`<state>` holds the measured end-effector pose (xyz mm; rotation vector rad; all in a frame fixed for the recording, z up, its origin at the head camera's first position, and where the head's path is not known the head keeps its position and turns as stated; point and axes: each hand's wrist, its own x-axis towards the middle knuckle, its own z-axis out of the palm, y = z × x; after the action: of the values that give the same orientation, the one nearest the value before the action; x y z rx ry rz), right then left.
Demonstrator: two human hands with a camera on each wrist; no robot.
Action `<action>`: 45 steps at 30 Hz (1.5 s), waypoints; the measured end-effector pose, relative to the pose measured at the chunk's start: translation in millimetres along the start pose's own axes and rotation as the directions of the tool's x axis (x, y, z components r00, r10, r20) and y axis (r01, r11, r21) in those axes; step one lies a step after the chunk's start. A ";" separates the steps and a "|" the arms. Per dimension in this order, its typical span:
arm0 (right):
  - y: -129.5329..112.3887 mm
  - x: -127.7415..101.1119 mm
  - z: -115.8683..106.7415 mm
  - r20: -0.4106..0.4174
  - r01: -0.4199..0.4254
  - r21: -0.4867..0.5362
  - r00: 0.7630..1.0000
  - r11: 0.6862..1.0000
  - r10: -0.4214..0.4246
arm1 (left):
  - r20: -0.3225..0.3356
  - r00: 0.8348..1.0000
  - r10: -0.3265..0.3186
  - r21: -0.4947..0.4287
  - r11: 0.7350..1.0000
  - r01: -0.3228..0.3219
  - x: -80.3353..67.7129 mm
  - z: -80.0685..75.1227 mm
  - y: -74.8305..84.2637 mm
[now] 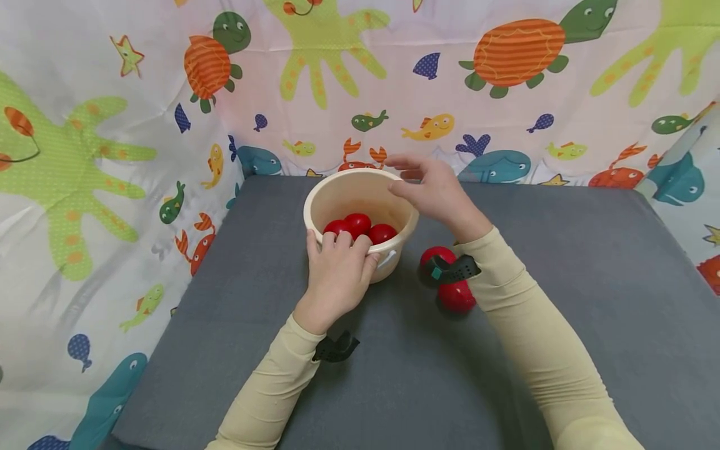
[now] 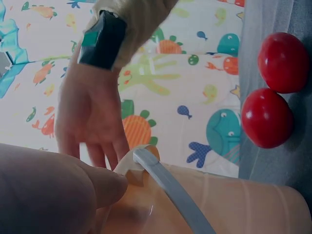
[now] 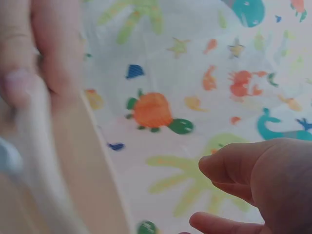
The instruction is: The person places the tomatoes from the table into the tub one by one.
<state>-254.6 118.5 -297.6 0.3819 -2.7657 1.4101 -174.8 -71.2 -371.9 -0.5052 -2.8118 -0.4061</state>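
Observation:
A cream bowl (image 1: pixel 337 194) stands on the grey table (image 1: pixel 562 281) with three red balls (image 1: pixel 358 224) inside. My left hand (image 1: pixel 344 242) grips the bowl's near rim, fingers curled over the edge and thumb on the outer wall. My right hand (image 1: pixel 406 180) hovers over the bowl's right rim with relaxed fingers, holding nothing. Two more red balls (image 1: pixel 457 297) lie on the table right of the bowl, partly hidden by my right wrist strap. In the left wrist view the bowl's wall (image 2: pixel 234 204), the two loose balls (image 2: pixel 267 118) and the empty right hand (image 2: pixel 92 146) show.
A printed sea-animal cloth (image 1: pixel 112 156) hangs around the table on the left, back and right. The bowl has a white handle (image 2: pixel 168 187). Bare grey table surface stretches right of the loose balls and in front of the bowl. The right wrist view is blurred.

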 end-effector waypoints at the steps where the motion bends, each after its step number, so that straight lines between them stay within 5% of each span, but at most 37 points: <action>1: 0.3 -1.4 -7.6 -0.018 0.005 -0.008 1.000 1.000 -0.005 | -0.003 1.000 -0.001 0.001 1.000 0.001 0.1 -0.2 -0.2; 10: 19.5 -24.4 -67.5 -0.130 -0.030 0.015 0.991 0.999 0.032 | -0.005 1.000 -0.009 0.000 1.000 0.009 -0.1 -1.3 -2.0; 20: 63.6 -52.4 -99.0 -0.201 -0.097 0.046 0.974 0.994 0.105 | 0.014 1.000 -0.018 -0.009 1.000 0.018 -0.2 -1.9 -1.5; 29: 98.0 -70.9 -105.1 -0.202 -0.151 0.016 0.968 0.988 0.151 | 0.015 1.000 -0.015 -0.019 1.000 0.015 0.5 -1.1 0.4; 45: 141.8 -96.1 -84.2 -0.195 -0.192 0.119 0.957 0.974 0.213 | 0.006 1.000 -0.003 -0.011 1.000 0.003 0.4 -1.8 2.5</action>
<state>-201.1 285.8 -372.2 -0.0501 -2.6340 1.5336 -173.9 -69.3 -369.6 -0.5055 -2.8174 -0.4215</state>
